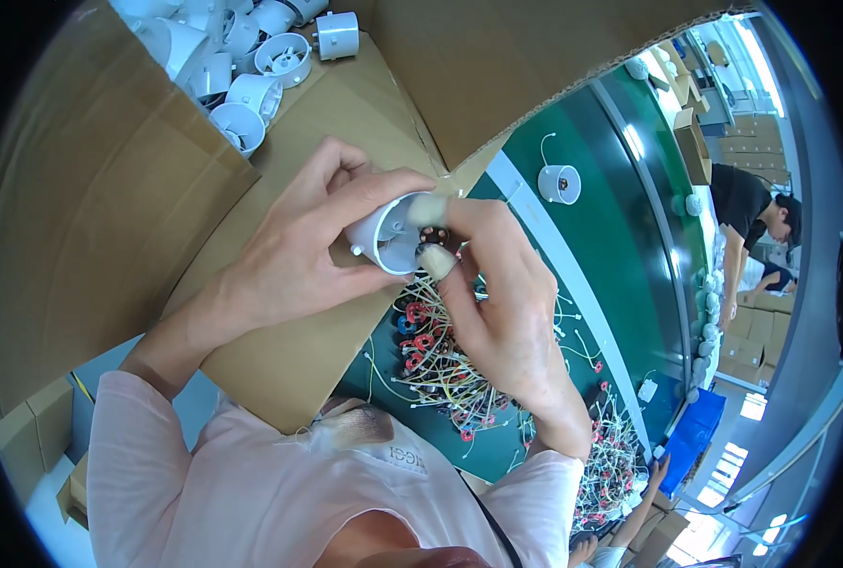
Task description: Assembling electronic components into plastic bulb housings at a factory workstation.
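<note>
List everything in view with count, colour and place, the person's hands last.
Held cup: one, white, between the hands
Dark part: one, brownish-black, at the right fingertips
Piled cups: many, white, upper left
Cardboard box: one, brown, left and top
Lone cup: one, white, on green surface
Wired parts: uncountable, mostly red, pale wires, both sides of right forearm
Blue bin: one, blue, lower right
Co-worker: one, dark top, far right; others partly visible
Left hand: one, bare, on held cup
Right hand: one, pale fingertip covers, at cup's mouth
</note>
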{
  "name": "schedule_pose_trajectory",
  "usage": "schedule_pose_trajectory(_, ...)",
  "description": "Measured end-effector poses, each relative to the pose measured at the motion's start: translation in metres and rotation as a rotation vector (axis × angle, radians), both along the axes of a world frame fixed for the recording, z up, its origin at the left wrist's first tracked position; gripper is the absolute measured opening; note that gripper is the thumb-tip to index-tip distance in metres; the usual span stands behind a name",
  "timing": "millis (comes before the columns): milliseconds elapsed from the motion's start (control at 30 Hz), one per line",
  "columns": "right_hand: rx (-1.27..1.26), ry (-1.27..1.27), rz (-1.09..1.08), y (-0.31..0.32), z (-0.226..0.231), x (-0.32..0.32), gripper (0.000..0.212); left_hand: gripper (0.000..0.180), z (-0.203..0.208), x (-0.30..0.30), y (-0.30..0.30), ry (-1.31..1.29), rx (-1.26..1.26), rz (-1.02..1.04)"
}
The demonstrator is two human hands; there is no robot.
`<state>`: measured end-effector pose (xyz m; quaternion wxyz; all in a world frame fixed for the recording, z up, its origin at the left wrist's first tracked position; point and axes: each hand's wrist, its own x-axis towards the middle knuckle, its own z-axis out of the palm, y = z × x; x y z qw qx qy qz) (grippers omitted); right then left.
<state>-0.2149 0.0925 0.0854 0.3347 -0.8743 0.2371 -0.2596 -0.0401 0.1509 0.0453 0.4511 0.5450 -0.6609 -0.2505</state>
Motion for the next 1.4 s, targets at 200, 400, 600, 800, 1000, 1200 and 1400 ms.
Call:
schedule_pose_trajectory(200, -0.334, 0.024, -0.066, 0.002, -0.011, -0.009, 0.031, 0.064, -0.003, -0.009, 0.009, -0.038, 0.031, 0.069)
schedule_pose_trajectory(400, -0.367, -0.061, -0.086, 0.012, -0.017, -0.022, 0.034, 0.059, 0.001, -0.028, 0.017, -0.036, -0.121, 0.107)
schedule_pose_trajectory(600, -0.358, -0.070, -0.023, 0.023, -0.022, -0.027, 0.032, 0.055, 0.003, -0.047, 0.027, -0.041, -0.115, 0.090)
schedule_pose_trajectory(800, -0.375, -0.001, -0.076, -0.007, -0.025, 0.008, 0.029, 0.055, -0.015, -0.008, -0.004, 0.041, -0.112, 0.041)
schedule_pose_trajectory(1000, 0.013, -0.027, -0.140, -0.011, -0.031, 0.007, 0.025, 0.056, -0.019, -0.007, -0.007, 0.134, -0.119, 0.003)
schedule_pose_trajectory(1200, 0.234, -0.037, -0.137, -0.012, -0.033, 0.002, 0.022, 0.059, -0.016, -0.007, -0.005, 0.089, -0.089, -0.039)
schedule_pose_trajectory(1400, 0.405, -0.142, -0.309, -0.039, -0.030, -0.043, 0.015, 0.058, -0.008, -0.003, -0.024, -0.305, -0.127, 0.136)
